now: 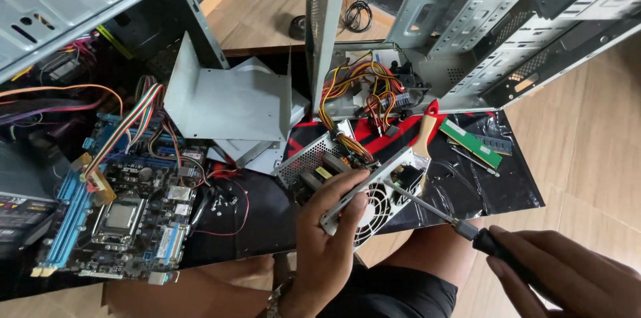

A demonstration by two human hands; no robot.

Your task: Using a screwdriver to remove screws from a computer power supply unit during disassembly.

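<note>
Head view: left hand [327,224] is gripping the edge of a metal power supply unit [354,181] sitting on the black mat [467,188]. Right hand [567,274] is closed on a screwdriver [444,218], tip touching the unit's side. Motherboard [127,198] is lying well left; green memory stick [471,143] near right.

This looks like a small computer repair place, maybe inside a home. A bare motherboard [127,214] lies on a black mat [467,188] at the left, open metal computer cases [507,31] stand at the far side, and the floor [594,151] is wooden.
</note>
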